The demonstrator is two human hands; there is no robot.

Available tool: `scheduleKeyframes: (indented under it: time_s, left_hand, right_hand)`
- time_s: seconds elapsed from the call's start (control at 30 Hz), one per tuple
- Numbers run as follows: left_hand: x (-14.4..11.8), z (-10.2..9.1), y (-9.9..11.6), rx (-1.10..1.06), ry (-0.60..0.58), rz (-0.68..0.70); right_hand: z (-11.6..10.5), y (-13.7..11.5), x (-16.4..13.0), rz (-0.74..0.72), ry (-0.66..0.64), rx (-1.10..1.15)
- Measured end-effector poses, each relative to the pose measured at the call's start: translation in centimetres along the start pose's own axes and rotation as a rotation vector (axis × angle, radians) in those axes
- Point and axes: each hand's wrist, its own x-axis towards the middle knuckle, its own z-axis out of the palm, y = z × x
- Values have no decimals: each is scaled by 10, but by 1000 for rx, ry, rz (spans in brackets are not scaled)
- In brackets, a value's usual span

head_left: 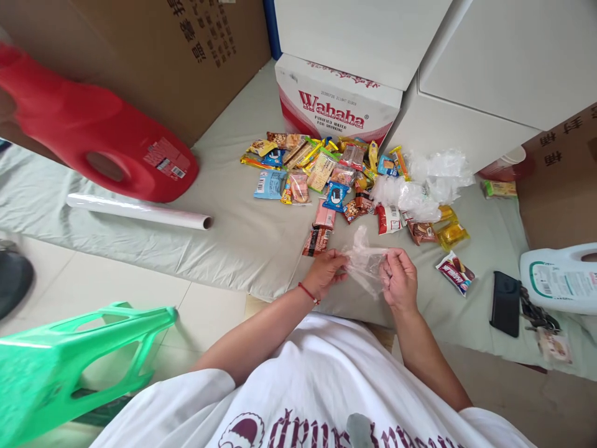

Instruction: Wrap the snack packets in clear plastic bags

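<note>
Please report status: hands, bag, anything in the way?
Both hands, left and right, pinch clear plastic bag. Bag off the mat. Snack packets beyond; nothing blocking.

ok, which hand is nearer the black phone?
Right. The right hand sits left of the black phone, pinching the clear plastic bag; the left hand holds the bag's far side, farther from it.

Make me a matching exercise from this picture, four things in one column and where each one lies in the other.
1. clear plastic bag
2. black phone
3. white cardboard tube
4. big red jug

A. lying far left, behind the tube
B. held between both hands
C. on the sheet, far right
D. lying left of the snack pile

Pairs: 1-B, 2-C, 3-D, 4-A
</note>
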Motion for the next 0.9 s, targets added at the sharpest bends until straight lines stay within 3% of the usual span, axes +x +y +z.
scheduleKeyframes:
  time_s: [0.2, 0.43, 0.53, 0.6, 0.67, 0.73, 0.8, 0.9]
  left_hand:
    - [-3, -10, 1, -175, 11, 63]
    - [0, -5, 8, -336, -1, 48]
    - [0, 0, 19, -276, -1, -51]
    - [1, 5, 25, -101, -59, -90]
    - [2, 9, 30, 112, -104, 3]
    - [4, 9, 30, 224, -52, 186]
    - [5, 5, 27, 209, 63, 323]
    - [0, -10, 18, 100, 204, 411]
  right_hand:
    - [-19, 9, -4, 132, 107, 99]
    - [-27, 7, -9, 193, 17, 137]
    - [-27, 3, -11, 162, -21, 65]
    - [-27, 0, -11, 134, -55, -28]
    - [-27, -4, -10, 98, -84, -112]
    - [-28, -6, -8, 47, -79, -162]
    - [-28, -4, -6, 11, -56, -184]
    - [-26, 6, -4, -1, -23, -189]
